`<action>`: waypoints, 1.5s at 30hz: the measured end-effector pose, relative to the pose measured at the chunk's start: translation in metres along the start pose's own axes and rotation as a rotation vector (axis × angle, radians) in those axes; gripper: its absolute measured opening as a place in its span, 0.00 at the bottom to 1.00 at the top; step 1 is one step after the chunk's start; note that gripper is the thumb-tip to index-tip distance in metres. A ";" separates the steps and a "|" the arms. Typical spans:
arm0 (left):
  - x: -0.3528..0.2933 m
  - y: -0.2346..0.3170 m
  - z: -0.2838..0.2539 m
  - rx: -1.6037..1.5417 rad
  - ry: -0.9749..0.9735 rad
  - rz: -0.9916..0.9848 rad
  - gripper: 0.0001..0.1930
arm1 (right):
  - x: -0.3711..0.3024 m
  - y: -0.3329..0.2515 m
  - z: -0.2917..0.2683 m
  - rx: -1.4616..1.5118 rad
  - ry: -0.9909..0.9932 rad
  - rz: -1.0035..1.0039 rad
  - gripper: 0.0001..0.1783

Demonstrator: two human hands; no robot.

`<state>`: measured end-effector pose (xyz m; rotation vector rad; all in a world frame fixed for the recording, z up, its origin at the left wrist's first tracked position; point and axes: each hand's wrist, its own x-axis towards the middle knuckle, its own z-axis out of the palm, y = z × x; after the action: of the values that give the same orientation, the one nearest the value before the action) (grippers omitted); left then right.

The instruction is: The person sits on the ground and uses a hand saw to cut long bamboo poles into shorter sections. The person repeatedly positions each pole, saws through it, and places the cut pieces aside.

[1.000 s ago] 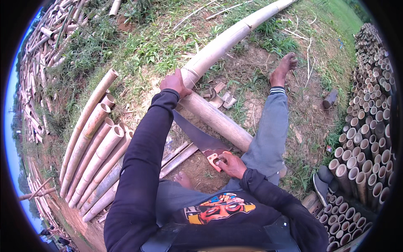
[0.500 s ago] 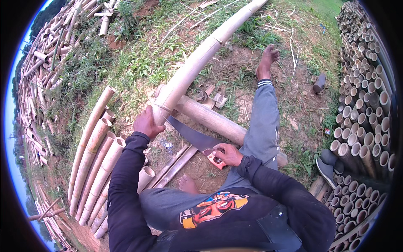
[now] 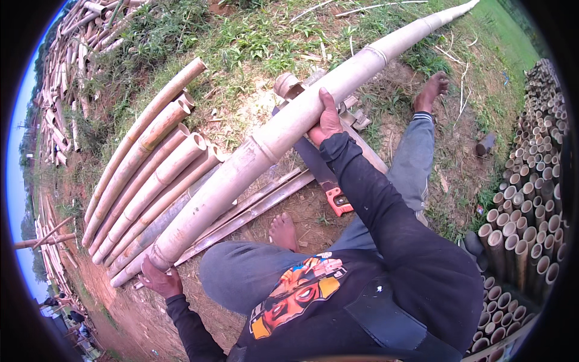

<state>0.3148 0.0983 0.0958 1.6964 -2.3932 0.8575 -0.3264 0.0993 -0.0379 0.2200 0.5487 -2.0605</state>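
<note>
A long pale bamboo pole [image 3: 259, 145] runs slantwise across the view, from lower left to the far right. My right hand [image 3: 327, 119] is closed round its middle, thumb on top and the other fingers partly hidden beneath. Near the pole's lower left end, my left hand [image 3: 160, 279] grips its underside by a node. Under the pole and my right forearm lies a handsaw, its dark blade [image 3: 316, 161] partly covered and its orange handle [image 3: 339, 202] showing beside my leg. A thicker bamboo log [image 3: 369, 151] lies crosswise below the pole.
Several cut bamboo lengths [image 3: 151, 175] lie side by side at left. Split bamboo strips [image 3: 271, 202] rest by my bare foot [image 3: 283, 232]. Stacked bamboo tubes [image 3: 525, 223] fill the right side, and a heap of bamboo [image 3: 72, 78] stands far left. A dark stub [image 3: 485, 145] lies beyond my leg.
My right hand has let go of the handsaw and taken hold of the bamboo pole. The pole has shifted toward the lower left, with my left hand now farther down and left.
</note>
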 end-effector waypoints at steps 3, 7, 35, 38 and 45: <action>-0.084 0.039 0.042 -0.617 0.148 -0.939 0.49 | -0.079 0.100 0.025 0.014 -0.167 0.188 0.41; -0.045 0.110 0.093 -2.400 -0.224 -0.886 0.55 | -0.160 0.196 0.073 -0.072 -0.249 0.671 0.46; -0.049 0.040 0.193 -1.231 -0.262 -1.103 0.25 | -0.190 0.042 -0.125 -2.241 -0.529 0.376 0.33; -0.099 0.137 0.173 -0.815 -0.347 -0.137 0.36 | -0.170 0.065 -0.124 -2.316 -0.755 -0.152 0.30; -0.065 0.165 0.174 -0.414 -0.703 -0.051 0.41 | -0.150 0.059 -0.126 -2.678 -0.883 0.015 0.34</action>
<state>0.2354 0.1063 -0.1392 2.0821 -2.6211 -0.3076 -0.2053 0.2472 -0.1114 -1.9036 1.8627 0.1379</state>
